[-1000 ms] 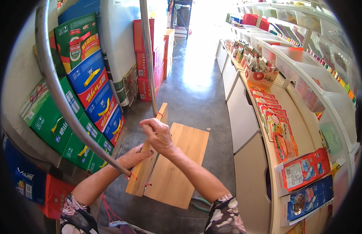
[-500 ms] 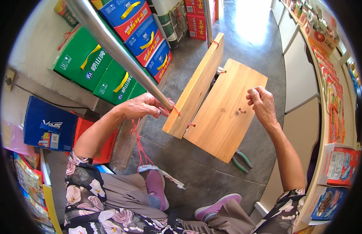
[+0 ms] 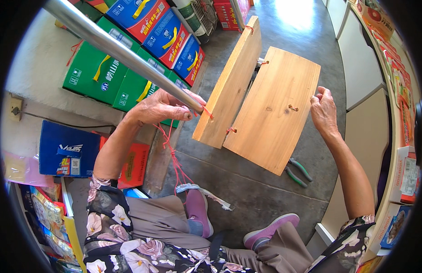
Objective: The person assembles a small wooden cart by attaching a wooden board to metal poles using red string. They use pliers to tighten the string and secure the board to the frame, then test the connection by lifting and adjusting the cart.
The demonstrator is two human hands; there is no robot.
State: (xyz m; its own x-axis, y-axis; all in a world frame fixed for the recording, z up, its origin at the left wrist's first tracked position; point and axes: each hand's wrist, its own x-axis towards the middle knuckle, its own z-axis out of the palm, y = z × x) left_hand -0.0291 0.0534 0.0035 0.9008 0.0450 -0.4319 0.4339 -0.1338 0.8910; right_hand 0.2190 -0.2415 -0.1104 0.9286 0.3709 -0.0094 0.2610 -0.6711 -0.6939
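My left hand [image 3: 163, 107] is closed around the lower end of a slanting metal tube [image 3: 129, 58], with the thumb stretched along its near side. There, red cord ties the tube to a wooden plank [image 3: 231, 86] standing on edge. Beside that plank lies a wider flat wooden board [image 3: 270, 132], with cord ties through holes at its left edge and another tie near its right side. My right hand [image 3: 324, 111] is at the board's right edge, fingers curled in; whether they grip anything is hidden. Loose red cord [image 3: 173, 157] hangs below my left hand.
Green-handled pliers [image 3: 302, 169] lie on the concrete floor past the board's near corner. A frayed pale strip [image 3: 208, 194] lies by my shoe. Green boxes [image 3: 90, 79] and blue-and-red boxes [image 3: 158, 38] are stacked at left; a counter with packages [image 3: 404, 170] runs along the right.
The view has shifted, so the boards sit higher and further right. My left fingers have gone from pinching by the cord to around the tube. My right hand has moved nearer along the board's edge.
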